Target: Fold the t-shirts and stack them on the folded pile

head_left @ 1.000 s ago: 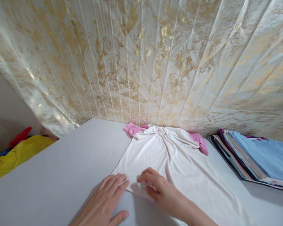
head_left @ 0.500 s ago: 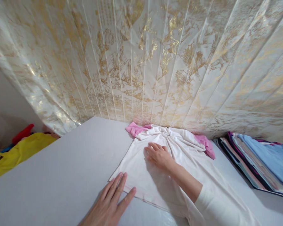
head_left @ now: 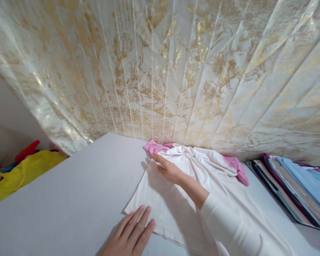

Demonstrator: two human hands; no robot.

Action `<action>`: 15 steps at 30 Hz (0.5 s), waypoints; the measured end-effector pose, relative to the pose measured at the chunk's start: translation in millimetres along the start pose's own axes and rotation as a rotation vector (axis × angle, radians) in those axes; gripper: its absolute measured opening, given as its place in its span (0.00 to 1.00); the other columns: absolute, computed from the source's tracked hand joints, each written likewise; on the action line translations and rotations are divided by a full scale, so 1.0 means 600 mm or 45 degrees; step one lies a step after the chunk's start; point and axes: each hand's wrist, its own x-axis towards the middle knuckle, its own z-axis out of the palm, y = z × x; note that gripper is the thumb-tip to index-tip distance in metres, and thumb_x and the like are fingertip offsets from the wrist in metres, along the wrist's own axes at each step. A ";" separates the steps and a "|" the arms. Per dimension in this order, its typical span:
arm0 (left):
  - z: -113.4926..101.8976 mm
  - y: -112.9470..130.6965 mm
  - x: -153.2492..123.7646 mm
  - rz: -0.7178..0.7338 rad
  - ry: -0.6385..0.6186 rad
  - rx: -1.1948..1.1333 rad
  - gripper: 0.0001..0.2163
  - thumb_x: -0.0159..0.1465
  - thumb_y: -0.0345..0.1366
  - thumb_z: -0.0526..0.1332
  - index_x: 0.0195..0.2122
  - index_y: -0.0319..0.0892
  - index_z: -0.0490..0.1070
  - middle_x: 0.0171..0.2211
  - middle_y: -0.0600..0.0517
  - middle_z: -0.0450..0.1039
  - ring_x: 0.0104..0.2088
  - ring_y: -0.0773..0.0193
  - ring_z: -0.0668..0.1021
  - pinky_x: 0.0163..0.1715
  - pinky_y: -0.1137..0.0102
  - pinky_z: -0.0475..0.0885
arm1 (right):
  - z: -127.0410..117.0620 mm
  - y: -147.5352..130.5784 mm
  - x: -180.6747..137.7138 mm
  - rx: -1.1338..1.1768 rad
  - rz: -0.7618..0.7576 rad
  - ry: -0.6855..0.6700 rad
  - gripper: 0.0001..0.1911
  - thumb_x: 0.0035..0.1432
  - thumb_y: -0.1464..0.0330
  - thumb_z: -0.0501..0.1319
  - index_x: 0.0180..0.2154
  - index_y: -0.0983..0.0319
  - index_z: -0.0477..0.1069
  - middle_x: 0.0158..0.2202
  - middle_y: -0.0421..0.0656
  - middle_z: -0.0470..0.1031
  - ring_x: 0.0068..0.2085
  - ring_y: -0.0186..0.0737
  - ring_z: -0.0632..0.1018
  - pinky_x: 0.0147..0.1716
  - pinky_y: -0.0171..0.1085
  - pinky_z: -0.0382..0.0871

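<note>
A white garment with pink sleeves (head_left: pixel 202 174) lies spread on a white table (head_left: pixel 69 199), its collar end bunched against the curtain. My left hand (head_left: pixel 132 236) rests flat and open on the garment's near left corner. My right hand (head_left: pixel 166 167), in a white sleeve, reaches across the cloth to its far left part near the pink sleeve (head_left: pixel 154 146). Its fingers are stretched out and press on the fabric.
A cream and gold curtain (head_left: pixel 176 71) hangs behind the table. A stack of folded clothes (head_left: pixel 296 185), light blue on top, sits at the right. Yellow and red cloth (head_left: pixel 24 170) lies beyond the table's left edge.
My right hand has slid away from me along the garment, from the near hem up to the far left shoulder area. My left hand has stayed on the near corner.
</note>
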 end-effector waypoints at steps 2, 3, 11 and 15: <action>-0.006 0.001 0.003 -0.029 -0.041 -0.063 0.37 0.64 0.27 0.52 0.70 0.50 0.34 0.67 0.50 0.50 0.64 0.54 0.62 0.62 0.63 0.60 | -0.010 -0.003 -0.024 0.083 -0.028 0.016 0.28 0.61 0.77 0.50 0.62 0.58 0.60 0.62 0.45 0.66 0.61 0.41 0.68 0.58 0.44 0.63; -0.008 0.002 0.005 -0.053 -0.082 -0.106 0.38 0.63 0.27 0.53 0.70 0.50 0.33 0.68 0.50 0.48 0.65 0.55 0.61 0.62 0.63 0.60 | -0.011 -0.006 -0.036 0.109 -0.049 0.007 0.26 0.61 0.76 0.50 0.60 0.58 0.63 0.61 0.46 0.68 0.60 0.41 0.70 0.57 0.44 0.64; -0.020 -0.001 0.013 -0.087 -0.250 -0.183 0.39 0.61 0.41 0.61 0.70 0.52 0.41 0.70 0.45 0.40 0.67 0.43 0.53 0.60 0.48 0.58 | 0.043 -0.010 -0.042 -0.257 -0.063 -0.083 0.27 0.67 0.58 0.53 0.64 0.61 0.58 0.68 0.51 0.52 0.68 0.48 0.53 0.64 0.54 0.47; -0.026 -0.010 0.006 -0.069 -0.054 -0.129 0.39 0.60 0.53 0.61 0.69 0.50 0.47 0.68 0.43 0.48 0.65 0.40 0.58 0.59 0.48 0.59 | 0.026 -0.021 -0.062 -0.228 -0.053 -0.097 0.27 0.63 0.65 0.58 0.62 0.64 0.59 0.67 0.53 0.55 0.68 0.51 0.53 0.63 0.52 0.50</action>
